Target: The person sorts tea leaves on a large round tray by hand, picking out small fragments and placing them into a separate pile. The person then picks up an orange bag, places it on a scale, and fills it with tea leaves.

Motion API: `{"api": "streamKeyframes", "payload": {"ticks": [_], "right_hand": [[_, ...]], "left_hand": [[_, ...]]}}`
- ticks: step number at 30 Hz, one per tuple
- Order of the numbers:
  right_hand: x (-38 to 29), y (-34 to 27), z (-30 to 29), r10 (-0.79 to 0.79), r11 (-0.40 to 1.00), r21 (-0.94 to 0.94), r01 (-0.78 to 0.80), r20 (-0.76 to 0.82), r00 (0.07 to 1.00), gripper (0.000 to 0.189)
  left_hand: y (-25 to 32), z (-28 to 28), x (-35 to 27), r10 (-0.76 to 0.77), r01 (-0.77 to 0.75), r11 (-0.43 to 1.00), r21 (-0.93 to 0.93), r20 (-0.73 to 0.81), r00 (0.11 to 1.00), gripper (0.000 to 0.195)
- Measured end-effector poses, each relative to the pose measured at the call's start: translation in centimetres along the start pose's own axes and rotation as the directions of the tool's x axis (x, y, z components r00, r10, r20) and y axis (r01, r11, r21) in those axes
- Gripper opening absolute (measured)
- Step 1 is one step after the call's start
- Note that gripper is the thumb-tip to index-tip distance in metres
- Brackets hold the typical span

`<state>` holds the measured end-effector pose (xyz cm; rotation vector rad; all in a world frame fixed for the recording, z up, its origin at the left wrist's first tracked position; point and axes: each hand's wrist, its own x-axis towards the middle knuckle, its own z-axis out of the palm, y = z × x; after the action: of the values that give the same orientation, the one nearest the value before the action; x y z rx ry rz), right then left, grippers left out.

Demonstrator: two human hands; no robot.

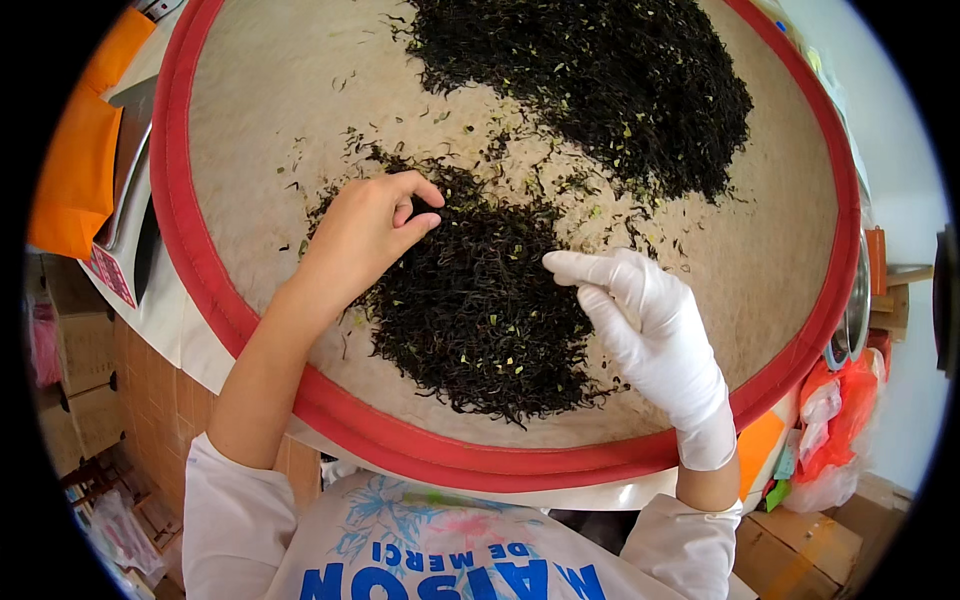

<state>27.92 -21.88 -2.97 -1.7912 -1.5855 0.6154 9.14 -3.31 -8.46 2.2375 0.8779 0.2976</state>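
A wide round tray with a red cloth rim (487, 461) holds two heaps of dark, twisted dried leaves, likely tea. My bare left hand (375, 225) is over the upper left edge of the nearer heap (480, 315), thumb and forefinger bent towards each other with a gap; whether a small bit is between them cannot be told. On my right hand (637, 315) is a white glove; it hovers at that heap's right edge, forefinger pointing left, thumb just below, nothing visible held. The larger heap (600, 82) lies farther back. Yellow-green bits are scattered through both heaps and between them.
Orange paper or bags (75, 180) and a dark metal-edged object (133, 150) lie left of the tray. At the right are a metal bowl (852, 322), red and clear plastic bags (836, 427), and cardboard boxes (802, 544) lower down. More boxes (86, 345) stand at the far left.
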Motion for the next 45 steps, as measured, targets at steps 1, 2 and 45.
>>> {"api": "streamKeyframes", "payload": {"ticks": [1,2,45], "right_hand": [[0.0,-0.1,0.1,-0.019,1.0,-0.001,0.019,0.0,1.0,0.026],[0.0,-0.3,0.2,-0.038,0.999,-0.002,0.038,0.001,0.999,0.026],[1.5,-0.8,2.6,0.432,0.61,0.698,-0.376,0.106,0.896,0.014]], "left_hand": [[-0.1,0.0,0.0,0.01,-0.01,1.0,0.002,0.011,1.0,0.016],[-0.1,0.0,0.0,0.011,-0.011,1.0,0.011,0.011,1.0,0.015],[5.5,0.5,-1.5,-0.047,0.287,0.717,-0.635,0.367,0.929,0.023]]}}
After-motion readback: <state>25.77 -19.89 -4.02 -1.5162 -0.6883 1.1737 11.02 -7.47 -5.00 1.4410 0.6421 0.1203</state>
